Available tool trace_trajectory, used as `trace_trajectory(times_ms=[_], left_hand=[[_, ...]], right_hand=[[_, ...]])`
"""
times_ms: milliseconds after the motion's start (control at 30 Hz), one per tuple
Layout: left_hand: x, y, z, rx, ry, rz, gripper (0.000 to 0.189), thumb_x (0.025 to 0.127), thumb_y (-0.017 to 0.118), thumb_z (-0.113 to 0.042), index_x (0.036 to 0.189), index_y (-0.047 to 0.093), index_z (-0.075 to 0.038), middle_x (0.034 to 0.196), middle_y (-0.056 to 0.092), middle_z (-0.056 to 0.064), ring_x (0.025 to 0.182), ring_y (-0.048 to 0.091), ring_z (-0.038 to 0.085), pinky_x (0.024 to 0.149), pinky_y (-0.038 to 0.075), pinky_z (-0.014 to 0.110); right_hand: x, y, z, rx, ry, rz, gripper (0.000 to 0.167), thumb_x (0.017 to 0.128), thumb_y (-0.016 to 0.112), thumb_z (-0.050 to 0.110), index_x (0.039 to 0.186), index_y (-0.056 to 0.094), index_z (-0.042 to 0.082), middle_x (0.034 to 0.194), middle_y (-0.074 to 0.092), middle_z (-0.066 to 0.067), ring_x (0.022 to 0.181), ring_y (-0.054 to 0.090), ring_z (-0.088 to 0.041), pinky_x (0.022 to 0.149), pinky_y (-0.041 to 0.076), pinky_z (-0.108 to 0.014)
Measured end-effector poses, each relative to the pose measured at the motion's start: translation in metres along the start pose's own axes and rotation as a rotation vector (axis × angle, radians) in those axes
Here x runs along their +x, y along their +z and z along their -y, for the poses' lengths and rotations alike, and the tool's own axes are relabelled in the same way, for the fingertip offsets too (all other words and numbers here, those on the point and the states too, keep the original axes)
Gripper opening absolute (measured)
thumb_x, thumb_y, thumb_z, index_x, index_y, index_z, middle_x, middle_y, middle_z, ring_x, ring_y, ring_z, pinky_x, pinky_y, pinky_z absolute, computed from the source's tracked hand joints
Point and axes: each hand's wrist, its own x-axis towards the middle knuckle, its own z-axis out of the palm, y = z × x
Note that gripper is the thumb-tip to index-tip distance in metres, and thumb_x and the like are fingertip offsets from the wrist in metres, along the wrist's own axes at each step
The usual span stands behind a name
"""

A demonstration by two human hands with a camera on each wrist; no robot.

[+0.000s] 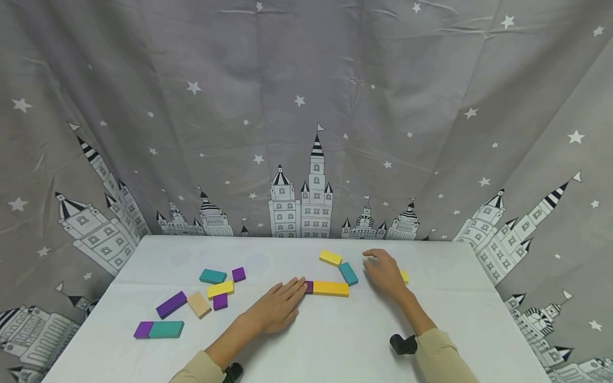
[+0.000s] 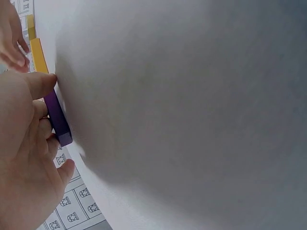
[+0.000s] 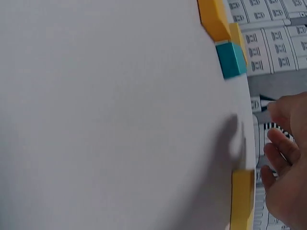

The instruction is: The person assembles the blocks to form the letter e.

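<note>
My left hand [image 1: 278,308] lies over a long purple block [image 2: 57,117], fingers along its far side and thumb in front, holding it low at the white table. The purple block's uncovered end meets a long orange-yellow block [image 1: 331,289], forming a straight row. To the right, my right hand [image 1: 384,272] hovers above the table with loosely bent fingers and nothing in them. A teal block [image 1: 348,273] and a yellow block [image 1: 330,258] lie just left of it. Another yellow block [image 3: 242,199] is beneath it, mostly hidden by the wrist in the head view.
On the left of the table [image 1: 354,340] lie a teal block [image 1: 213,276], small purple blocks [image 1: 238,274], a yellow block [image 1: 221,289], a tan block [image 1: 198,305] and a longer purple block [image 1: 171,305]. Nearer, a purple-and-teal row [image 1: 165,330] lies flat. A grey curtain [image 1: 431,133] hangs behind.
</note>
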Motion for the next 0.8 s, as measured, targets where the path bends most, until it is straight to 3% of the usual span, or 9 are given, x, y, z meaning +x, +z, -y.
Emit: trace_trajectory(times_ms=[300, 533, 800], left_hand=[[-0.001, -0.005, -0.004, 0.001, 0.010, -0.001, 0.058, 0.106, 0.047, -0.027, 0.156, 0.031, -0.003, 0.162, 0.025, 0.012, 0.148, 0.022, 0.028, 0.117, 0.026, 0.049], [-0.001, -0.004, -0.002, 0.016, 0.011, 0.006, 0.058, 0.106, 0.044, -0.028, 0.156, 0.029, -0.005, 0.163, 0.023, 0.011, 0.149, 0.021, 0.027, 0.117, 0.025, 0.048], [-0.001, -0.006, -0.003, -0.009, 0.016, 0.001, 0.057, 0.106, 0.047, -0.026, 0.155, 0.031, -0.003, 0.162, 0.025, 0.013, 0.148, 0.023, 0.029, 0.117, 0.026, 0.050]], right_hand=[[-0.021, -0.038, -0.035, -0.012, -0.007, -0.065, 0.029, 0.098, 0.060, 0.012, 0.122, 0.065, -0.001, 0.134, 0.057, -0.022, 0.132, 0.044, -0.043, 0.110, 0.032, -0.059], [-0.035, -0.056, -0.052, -0.004, 0.091, 0.000, 0.034, 0.101, 0.053, 0.014, 0.130, 0.060, -0.001, 0.142, 0.049, -0.025, 0.137, 0.037, -0.045, 0.112, 0.029, -0.060], [-0.041, -0.066, -0.065, 0.024, 0.139, 0.054, 0.037, 0.103, 0.051, 0.016, 0.136, 0.056, -0.002, 0.136, 0.056, -0.024, 0.127, 0.050, -0.042, 0.105, 0.041, -0.055]])
